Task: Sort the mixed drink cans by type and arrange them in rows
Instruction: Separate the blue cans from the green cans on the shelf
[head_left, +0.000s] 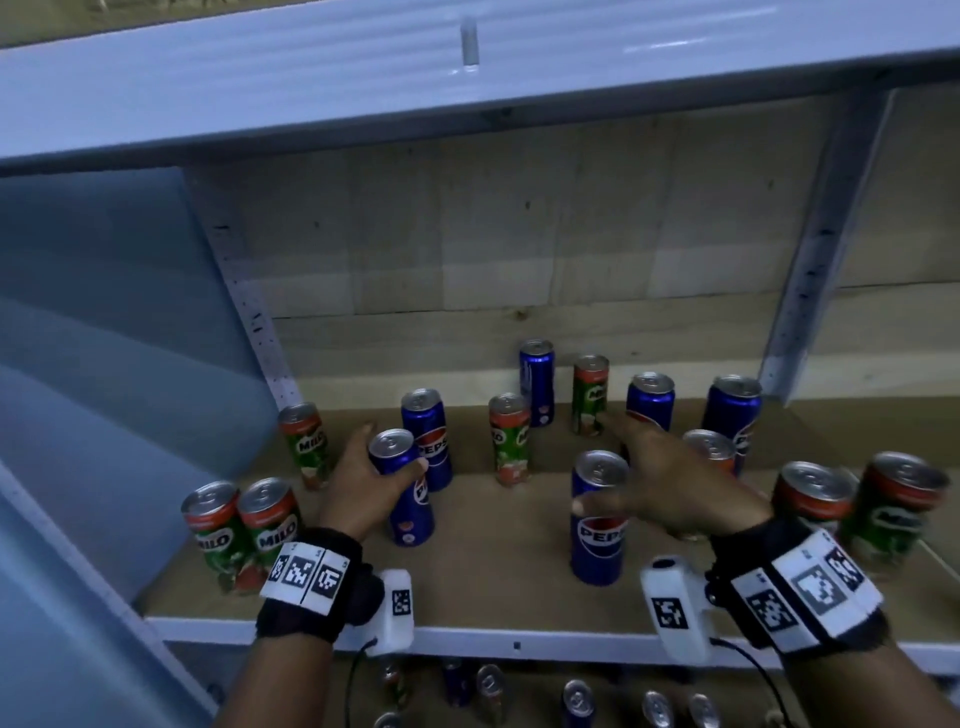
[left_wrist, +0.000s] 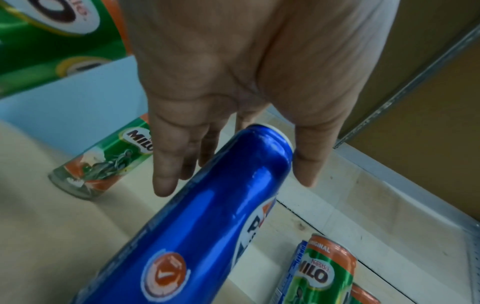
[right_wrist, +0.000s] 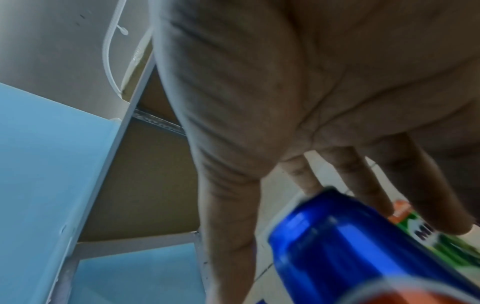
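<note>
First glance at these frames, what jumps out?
The left hand grips a blue Pepsi can near its top, left of centre on the wooden shelf. The right hand reaches in open above another Pepsi can at front centre, holding nothing. Green Milo cans and blue Pepsi cans stand mixed around them, with a Milo pair side by side at front left.
</note>
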